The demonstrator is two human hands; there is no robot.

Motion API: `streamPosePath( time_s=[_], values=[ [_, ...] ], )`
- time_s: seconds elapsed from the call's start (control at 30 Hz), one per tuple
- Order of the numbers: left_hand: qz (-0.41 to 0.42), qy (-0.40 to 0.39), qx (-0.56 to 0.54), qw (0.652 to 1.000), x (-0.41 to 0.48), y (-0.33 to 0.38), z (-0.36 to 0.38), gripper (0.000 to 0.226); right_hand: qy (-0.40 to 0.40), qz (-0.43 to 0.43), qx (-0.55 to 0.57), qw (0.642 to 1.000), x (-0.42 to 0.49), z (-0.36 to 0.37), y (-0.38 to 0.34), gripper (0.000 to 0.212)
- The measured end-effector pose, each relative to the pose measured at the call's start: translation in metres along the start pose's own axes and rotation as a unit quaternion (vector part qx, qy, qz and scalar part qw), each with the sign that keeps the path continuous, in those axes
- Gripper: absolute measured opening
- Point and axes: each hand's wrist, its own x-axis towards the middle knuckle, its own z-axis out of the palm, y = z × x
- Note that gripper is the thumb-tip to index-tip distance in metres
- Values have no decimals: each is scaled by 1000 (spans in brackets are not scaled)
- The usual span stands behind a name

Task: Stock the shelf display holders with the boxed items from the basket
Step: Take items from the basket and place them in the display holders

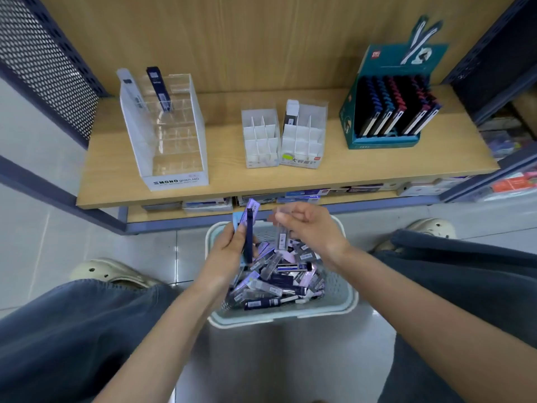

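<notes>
To your R, a teal display box (377, 141) w/ dark slim packs (389, 112) stands by the perforated side panel (494, 53). Flat boxes (207, 204) line the lower shelf (174, 216). Your cream clogs (107, 271) rest on grey floor tiles (43, 228), one each side.

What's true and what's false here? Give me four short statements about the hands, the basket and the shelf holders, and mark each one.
The basket sits on the shelf. False: it is on the floor, in front of the shelf.
The left hand holds a dark blue box. True.
The MONO holder is full. False: only a navy box and a pale box stand at its back.
The right hand holds a clear box. True.
</notes>
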Motion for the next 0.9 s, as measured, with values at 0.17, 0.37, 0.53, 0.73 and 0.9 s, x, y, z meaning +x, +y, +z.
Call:
streamPosePath(
  time_s=[0.17,0.37,0.53,0.73,0.9],
  values=[
    [37,-4,-25,999,-3,32,-20,25,39,-128,-110,985,26,-6,-47,9],
    [82,5,-43,996,15,53,-45,25,83,-195,-260,942,81,1,-91,8],
    [106,9,-95,990,36,58,-58,22,142,-233,-354,894,133,7,-113,12],
    [100,6,-121,988,60,54,-64,22,150,-237,-408,869,181,10,-120,21],
    [80,14,-140,987,73,51,-60,25,106,-250,-502,821,203,14,-115,17]
  ],
)
